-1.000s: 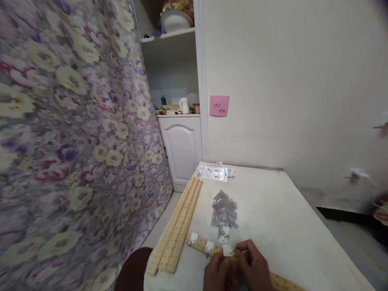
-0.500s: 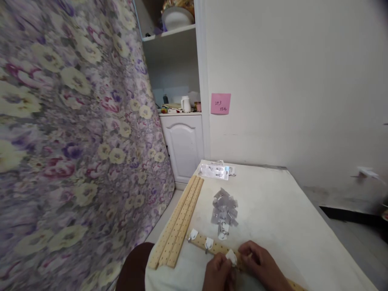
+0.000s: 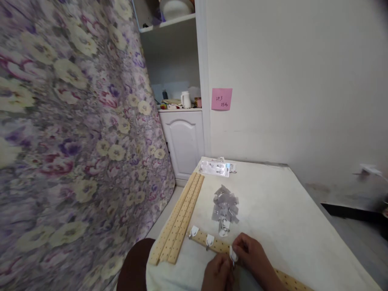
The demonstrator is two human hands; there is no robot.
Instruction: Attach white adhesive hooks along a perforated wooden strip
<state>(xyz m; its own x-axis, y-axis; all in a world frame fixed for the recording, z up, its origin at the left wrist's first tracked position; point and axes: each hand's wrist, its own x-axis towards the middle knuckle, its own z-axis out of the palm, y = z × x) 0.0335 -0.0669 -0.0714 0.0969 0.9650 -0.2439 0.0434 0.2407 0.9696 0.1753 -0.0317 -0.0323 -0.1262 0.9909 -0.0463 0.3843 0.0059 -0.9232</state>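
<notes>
A perforated wooden strip (image 3: 220,245) lies slantwise on the table in front of me, its middle hidden by my hands. White hooks with metal prongs sit along it: one at the far end (image 3: 194,231), a second hook (image 3: 209,241) beside it, and a third hook (image 3: 233,254) between my hands. My right hand (image 3: 254,256) pinches the third hook's white plate from the right. Just left of that hook, my left hand (image 3: 217,271) is closed at the strip's near edge; its fingertips are hidden, and what they hold cannot be made out.
Several perforated wooden strips (image 3: 178,222) lie side by side along the table's left edge. A pile of small clear packets (image 3: 224,204) lies beyond my hands, with a loose white hook (image 3: 224,228) at its near end. Clear plastic packaging (image 3: 214,168) lies at the back of the cloth-covered table (image 3: 273,202).
My right hand has shifted up and now pinches the third hook's top. That hook has turned more upright, its metal prong now showing below. My left hand has drawn slightly away from its plate.
</notes>
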